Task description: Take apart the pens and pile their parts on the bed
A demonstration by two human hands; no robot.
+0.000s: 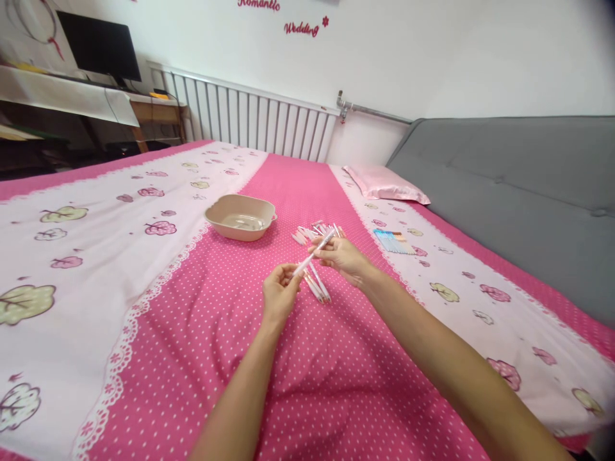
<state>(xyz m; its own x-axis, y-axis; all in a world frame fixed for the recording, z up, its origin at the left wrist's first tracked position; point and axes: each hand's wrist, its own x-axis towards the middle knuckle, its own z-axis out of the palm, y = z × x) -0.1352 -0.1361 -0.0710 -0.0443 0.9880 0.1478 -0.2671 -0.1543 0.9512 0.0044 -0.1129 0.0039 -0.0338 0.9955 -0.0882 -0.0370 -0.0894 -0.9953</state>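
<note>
Both my hands hold one white and pink pen [314,251] over the pink dotted bedspread [230,333]. My left hand [279,296] pinches its lower end. My right hand [342,257] grips its upper part, fingers closed. Under the hands lie two or three similar pens [318,286] side by side. A loose pile of several more pens [313,232] lies just beyond my right hand.
A beige plastic basin [241,217] sits on the bed to the far left of the pile. A flat pack of coloured pens [394,241] lies to the right. A pink pillow [384,183], a grey sofa [519,192] and a white radiator [250,118] border the bed.
</note>
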